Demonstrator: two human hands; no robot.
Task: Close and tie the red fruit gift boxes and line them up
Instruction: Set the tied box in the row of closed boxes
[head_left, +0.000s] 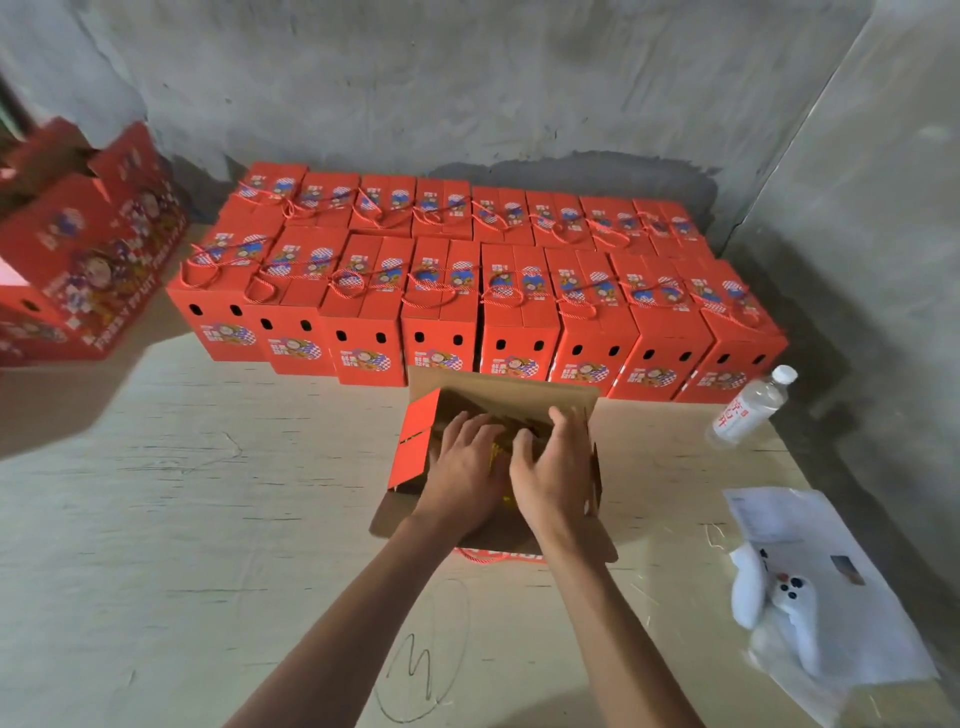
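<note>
An open red gift box (415, 441) stands in the middle of the pale board, its brown inner flaps spread wide. Both hands reach into its top. My left hand (462, 467) lies flat with straight fingers over the dark and yellow contents. My right hand (556, 467) sits beside it, fingers spread, fingertips at the far right flap (519, 395). A red cord (485, 556) shows under the box's near flap. Behind it, two rows of closed, tied red boxes (467, 296) stand side by side along the wall.
A stack of open red boxes (88, 249) stands at the left. A water bottle (748, 408) lies at the right of the rows. White paper and a white bag (810, 587) lie at the near right. Concrete walls close in behind and right.
</note>
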